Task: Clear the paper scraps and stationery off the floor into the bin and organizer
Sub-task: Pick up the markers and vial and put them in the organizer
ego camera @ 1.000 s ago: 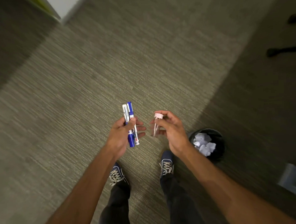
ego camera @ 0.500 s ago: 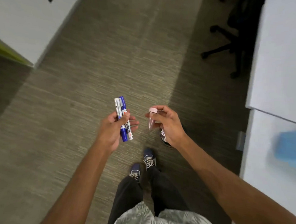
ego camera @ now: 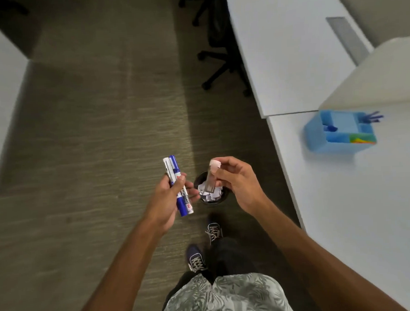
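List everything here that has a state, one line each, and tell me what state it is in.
Left hand: grip closed around two whiteboard markers.
Two blue and white whiteboard markers: capped, held together, off the floor.
Right hand: grip closed on a small tube.
Small clear tube with pale pink cap: capped, held over the bin.
Round black waste bin: upright on the carpet, holding white paper scraps.
Blue desk organizer: upright on the white desk, pens already inside.

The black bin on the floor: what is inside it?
The bin holds crumpled white paper scraps. The clear tube in the right hand covers part of them; what lies beneath cannot be seen.
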Motion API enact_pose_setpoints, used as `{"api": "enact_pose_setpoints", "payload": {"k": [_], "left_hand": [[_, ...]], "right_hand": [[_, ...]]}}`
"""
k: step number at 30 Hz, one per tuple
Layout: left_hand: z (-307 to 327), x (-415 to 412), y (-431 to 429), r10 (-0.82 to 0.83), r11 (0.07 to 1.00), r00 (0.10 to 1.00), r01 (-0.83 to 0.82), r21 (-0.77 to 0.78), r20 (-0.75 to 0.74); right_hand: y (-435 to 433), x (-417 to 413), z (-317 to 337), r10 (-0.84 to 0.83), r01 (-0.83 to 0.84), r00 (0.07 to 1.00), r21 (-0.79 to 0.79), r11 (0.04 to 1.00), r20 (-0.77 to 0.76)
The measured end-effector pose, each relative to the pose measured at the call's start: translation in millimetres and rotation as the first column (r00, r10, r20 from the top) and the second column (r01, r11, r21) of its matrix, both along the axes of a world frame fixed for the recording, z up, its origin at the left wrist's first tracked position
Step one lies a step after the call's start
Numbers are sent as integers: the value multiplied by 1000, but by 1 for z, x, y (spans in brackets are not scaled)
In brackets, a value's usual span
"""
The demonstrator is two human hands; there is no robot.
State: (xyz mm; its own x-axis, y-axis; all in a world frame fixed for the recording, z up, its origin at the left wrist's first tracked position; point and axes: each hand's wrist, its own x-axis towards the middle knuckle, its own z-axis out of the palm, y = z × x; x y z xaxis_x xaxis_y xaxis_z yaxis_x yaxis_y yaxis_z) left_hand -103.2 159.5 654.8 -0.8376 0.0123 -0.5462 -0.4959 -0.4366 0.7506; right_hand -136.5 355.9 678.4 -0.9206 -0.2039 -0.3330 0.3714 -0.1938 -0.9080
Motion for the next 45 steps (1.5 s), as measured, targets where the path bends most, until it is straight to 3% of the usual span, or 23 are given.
{"api": "enact_pose_setpoints", "payload": {"k": [16, 31, 37, 42, 45], "left_hand": [[19, -79, 178, -391, 918, 919, 394, 38, -56], [38, -168, 341, -546, 838, 836, 545, -34, -44], [44, -188, 382, -600, 800, 800, 598, -57, -23], [41, -209, 408, -660, 751, 751, 657, -66, -28], [35, -225, 423, -700, 713, 714, 697, -76, -14]], "right_hand": [[167, -8, 18, -438, 447, 895, 174, 878, -89], [328, -58, 9, -623, 623, 779, 208, 754, -76], [374, -72, -3, -726, 720, 678, 298, 626, -113], [415, -91, -21, -823, 826, 536, 314, 467, -187], [440, -111, -36, -848, 825, 482, 441, 354, -220]]}}
